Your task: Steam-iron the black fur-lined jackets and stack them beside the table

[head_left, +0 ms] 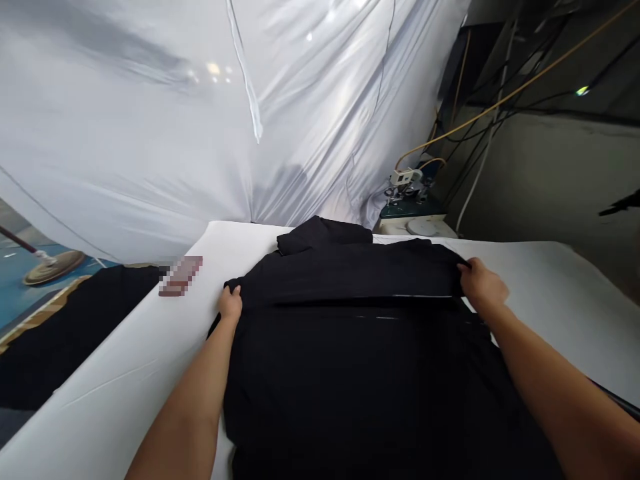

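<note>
Black garments (350, 393) lie spread over a white table, the nearest part running off the bottom of the view. Across their far part, a black garment (350, 273) is stretched between my two hands. My left hand (231, 303) pinches its left edge, fingers closed on the cloth. At the opposite end my right hand (483, 287) grips the right corner, slightly raised and a little blurred. Beyond the held cloth, a bunched black fold (323, 235) rests on the table. A thin pale line shows along the held garment's lower edge. The exact kind of garment cannot be made out.
The white table (120, 373) has a partly pixelated reddish-brown object (185, 277) at its left. Black cloth (75, 327) lies lower, left of the table. White sheeting (165, 133) hangs behind. A sewing machine (407, 190) stands at the back right beneath cables (500, 103).
</note>
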A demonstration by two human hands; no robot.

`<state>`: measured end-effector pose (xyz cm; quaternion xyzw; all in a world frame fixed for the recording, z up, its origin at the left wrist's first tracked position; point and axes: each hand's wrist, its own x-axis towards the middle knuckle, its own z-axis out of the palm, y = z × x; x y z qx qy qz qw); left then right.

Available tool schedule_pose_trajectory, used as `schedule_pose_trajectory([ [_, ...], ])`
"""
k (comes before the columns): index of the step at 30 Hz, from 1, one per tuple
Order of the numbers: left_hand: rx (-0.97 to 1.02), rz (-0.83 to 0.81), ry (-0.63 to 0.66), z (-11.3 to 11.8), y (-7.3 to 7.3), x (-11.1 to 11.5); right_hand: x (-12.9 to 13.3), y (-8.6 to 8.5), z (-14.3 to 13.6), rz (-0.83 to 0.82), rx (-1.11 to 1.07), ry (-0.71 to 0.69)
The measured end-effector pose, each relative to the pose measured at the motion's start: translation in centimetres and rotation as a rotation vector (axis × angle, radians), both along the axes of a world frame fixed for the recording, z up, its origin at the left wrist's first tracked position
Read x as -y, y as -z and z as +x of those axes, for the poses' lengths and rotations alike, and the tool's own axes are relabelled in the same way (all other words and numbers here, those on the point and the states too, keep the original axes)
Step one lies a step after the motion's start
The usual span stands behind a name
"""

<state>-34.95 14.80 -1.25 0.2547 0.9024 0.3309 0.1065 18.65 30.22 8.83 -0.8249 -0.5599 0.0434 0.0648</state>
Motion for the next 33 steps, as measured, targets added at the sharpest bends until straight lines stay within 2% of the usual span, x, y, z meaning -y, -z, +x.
schedule_pose_trajectory([
  [2, -0.045, -0.054, -0.018, 0.5, -0.3, 0.5, 0.8, 1.2, 0.2, -0.063, -0.017, -0.004],
  [4, -0.090, -0.058, -0.065, 1.7, -1.2, 0.9, 1.9, 2.6, 0.2, -0.077, 0.010, 0.006],
  [6, -0.237, -0.037, -0.020, 3.8, -2.3, 1.3, 3.2, 3.6, -0.3, -0.036, 0.102, -0.039],
  [7, -0.335, -0.027, 0.084, 5.1, -2.8, 1.6, 3.9, 4.0, -0.7, -0.024, 0.158, -0.109],
  [9, -0.515, -0.040, 0.442, 7.8, -3.1, 2.3, 5.5, 4.6, -1.7, -0.060, 0.240, -0.298],
  [11, -0.567, -0.113, 0.751, 10.2, -2.4, 3.2, 6.8, 5.5, -2.4, -0.177, 0.260, -0.401],
  [12, -0.548, -0.171, 0.829, 11.1, -1.7, 3.6, 7.3, 6.1, -2.5, -0.248, 0.254, -0.396],
  [13, -0.518, -0.235, 0.855, 11.6, -0.9, 4.0, 7.7, 6.7, -2.5, -0.309, 0.242, -0.369],
  [16, -0.444, -0.389, 0.837, 11.8, 1.5, 4.5, 7.9, 8.6, -1.4, -0.378, 0.202, -0.297],
  [18, -0.429, -0.435, 0.838, 11.2, 2.2, 4.2, 7.5, 9.2, -0.7, -0.360, 0.172, -0.288],
  [20, -0.400, -0.471, 0.849, 10.6, 2.1, 3.7, 7.1, 9.2, -0.5, -0.370, 0.134, -0.272],
  [22, -0.351, -0.521, 0.855, 10.6, 1.4, 3.1, 6.9, 8.9, -0.9, -0.412, 0.117, -0.260],
  [25, -0.342, -0.574, 0.838, 11.8, 0.0, 2.7, 7.5, 8.2, -2.0, -0.463, 0.144, -0.270],
  [27, -0.404, -0.521, 0.868, 12.9, -0.4, 2.9, 8.4, 7.9, -2.5, -0.471, 0.144, -0.267],
  [30, -0.385, -0.454, 0.908, 13.7, 0.0, 3.8, 10.2, 7.7, -2.6, -0.464, 0.125, -0.246],
  [33, -0.302, -0.503, 0.821, 12.8, 1.5, 4.6, 11.6, 7.9, -2.4, -0.419, 0.131, -0.249],
])
